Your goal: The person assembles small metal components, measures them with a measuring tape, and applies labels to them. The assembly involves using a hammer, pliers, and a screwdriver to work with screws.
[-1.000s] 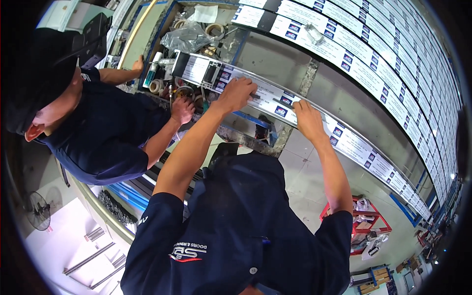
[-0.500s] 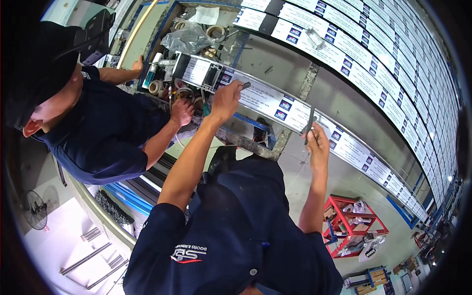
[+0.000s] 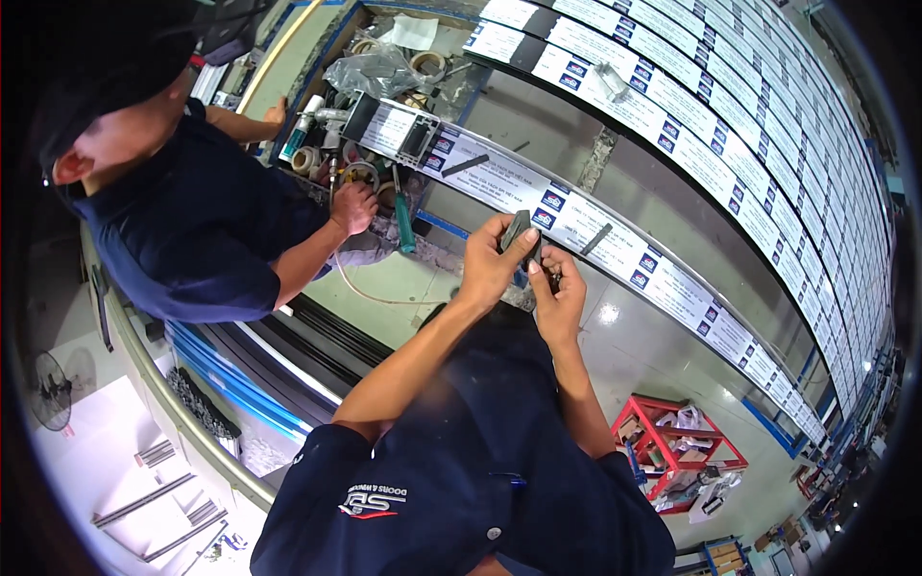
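Two strips (image 3: 466, 165), earlier held, on profile (image 3: 624, 252) | left hand (image 3: 493, 267), right hand (image 3: 560, 298): fingers pinching dark pieces (image 3: 520, 228)

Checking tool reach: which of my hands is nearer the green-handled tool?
Left. Your left hand is apart from the green-handled tool, to its right; your right hand is farther right.

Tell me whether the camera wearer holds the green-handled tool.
No, the left hand and right hand hold dark pieces, apart from the green-handled tool.
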The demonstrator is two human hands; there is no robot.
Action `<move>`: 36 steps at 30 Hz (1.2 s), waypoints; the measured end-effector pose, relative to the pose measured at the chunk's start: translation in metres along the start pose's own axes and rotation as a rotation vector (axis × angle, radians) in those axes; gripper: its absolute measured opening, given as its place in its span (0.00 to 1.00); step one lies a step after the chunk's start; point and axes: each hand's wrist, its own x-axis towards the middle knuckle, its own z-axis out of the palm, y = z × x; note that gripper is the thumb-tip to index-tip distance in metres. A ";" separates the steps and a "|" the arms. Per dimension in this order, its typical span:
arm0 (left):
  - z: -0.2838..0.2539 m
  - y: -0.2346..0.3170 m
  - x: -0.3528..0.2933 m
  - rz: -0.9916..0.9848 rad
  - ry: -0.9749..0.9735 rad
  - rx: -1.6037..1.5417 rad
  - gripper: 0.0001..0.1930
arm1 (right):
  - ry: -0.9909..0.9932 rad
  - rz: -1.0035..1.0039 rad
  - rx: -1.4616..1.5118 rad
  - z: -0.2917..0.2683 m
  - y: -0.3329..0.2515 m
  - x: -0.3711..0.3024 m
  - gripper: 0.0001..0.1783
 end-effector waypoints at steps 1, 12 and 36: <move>-0.002 0.001 -0.007 0.011 0.002 -0.005 0.15 | 0.016 0.003 0.014 0.003 -0.007 -0.006 0.12; -0.026 -0.011 -0.098 -0.030 0.106 -0.130 0.16 | 0.009 0.057 -0.026 0.014 -0.005 -0.072 0.15; 0.081 -0.165 -0.203 -0.211 0.498 -0.720 0.11 | -0.629 -0.643 -1.458 -0.211 0.038 0.133 0.11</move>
